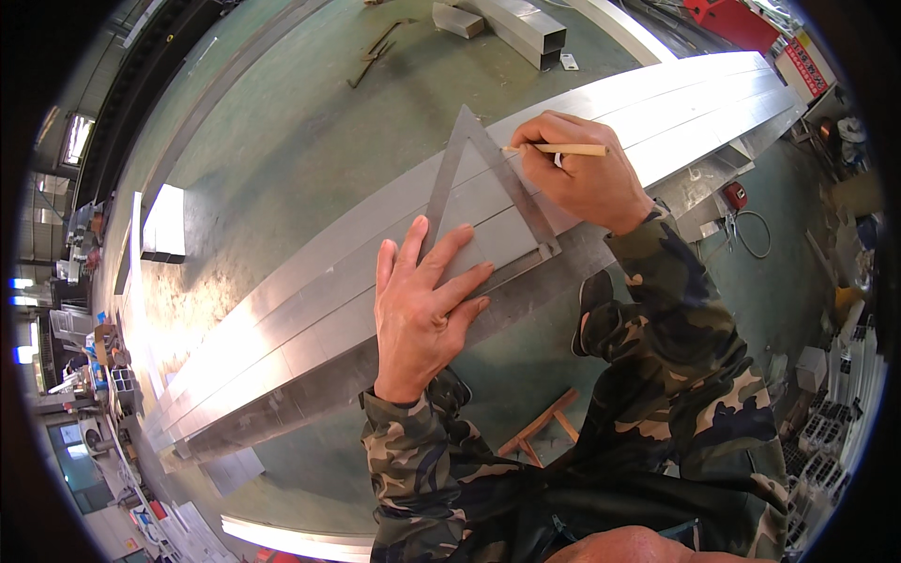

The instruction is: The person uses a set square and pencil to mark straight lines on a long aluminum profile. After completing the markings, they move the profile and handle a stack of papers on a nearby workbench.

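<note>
A triangular metal set square (493, 158) lies across several long, flat-topped metal profiles (317, 310) laid side by side, its corner pointing away from me. With spread fingers, my left hand (426, 310) holds the square down at its left leg and near edge. My right hand (574, 165) grips a wooden pencil (588, 150) between thumb and fingers. The pencil's tip is beside the right edge of the square, over the profiles; whether it touches the metal I cannot tell. Part of the square's near left corner is hidden under my left hand.
A red tape measure (735, 195) and pliers (730, 229) sit beside the profiles at right. Rectangular metal tubes (517, 32) and clamps (376, 53) lie on the floor beyond. Below is a wooden stool (538, 426). Stacked profiles (823, 429) line the right side.
</note>
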Tool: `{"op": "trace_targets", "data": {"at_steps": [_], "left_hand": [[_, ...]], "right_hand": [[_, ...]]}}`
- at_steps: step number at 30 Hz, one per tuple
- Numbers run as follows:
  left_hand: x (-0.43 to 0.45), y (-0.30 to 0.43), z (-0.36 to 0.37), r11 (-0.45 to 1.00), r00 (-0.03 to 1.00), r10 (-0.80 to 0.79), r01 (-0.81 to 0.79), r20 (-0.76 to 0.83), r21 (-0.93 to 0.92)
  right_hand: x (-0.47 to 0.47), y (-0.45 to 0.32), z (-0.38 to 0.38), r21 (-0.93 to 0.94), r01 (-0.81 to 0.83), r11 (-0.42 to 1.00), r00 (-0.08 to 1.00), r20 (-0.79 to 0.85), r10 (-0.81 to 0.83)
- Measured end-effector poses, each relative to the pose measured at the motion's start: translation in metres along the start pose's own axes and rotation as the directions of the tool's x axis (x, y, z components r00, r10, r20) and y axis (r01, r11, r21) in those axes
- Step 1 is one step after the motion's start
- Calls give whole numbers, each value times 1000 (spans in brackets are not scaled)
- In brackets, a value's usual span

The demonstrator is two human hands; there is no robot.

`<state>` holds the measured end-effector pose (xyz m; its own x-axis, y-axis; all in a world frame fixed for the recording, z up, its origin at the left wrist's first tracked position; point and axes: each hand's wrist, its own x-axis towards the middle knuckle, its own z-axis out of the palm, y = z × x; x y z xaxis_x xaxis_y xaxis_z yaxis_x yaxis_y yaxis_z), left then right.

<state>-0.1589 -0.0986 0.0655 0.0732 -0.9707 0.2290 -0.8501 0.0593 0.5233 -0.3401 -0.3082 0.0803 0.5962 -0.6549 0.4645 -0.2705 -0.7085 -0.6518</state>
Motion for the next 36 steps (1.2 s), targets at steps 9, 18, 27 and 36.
{"op": "trace_targets", "data": {"at_steps": [9, 18, 27, 36], "left_hand": [[-3, -3, 0, 1000, 1000, -2, 2, -6, 4], [-5, -3, -1, 1000, 1000, -12, 12, 0, -4], [-6, -1, -1, 1000, 1000, 27, -27, -16, 14], [15, 13, 14, 995, 995, 102, -102, -13, 15]], "right_hand": [[-3, -10, -17, 19, -39, 999, 992, 117, 37], [-6, -8, -26, 145, -153, 978, 988, 55, 146], [-4, 76, -50, -311, 48, 949, 971, -209, -118], [-12, 96, -40, -540, 35, 841, 999, 5, -39]]}}
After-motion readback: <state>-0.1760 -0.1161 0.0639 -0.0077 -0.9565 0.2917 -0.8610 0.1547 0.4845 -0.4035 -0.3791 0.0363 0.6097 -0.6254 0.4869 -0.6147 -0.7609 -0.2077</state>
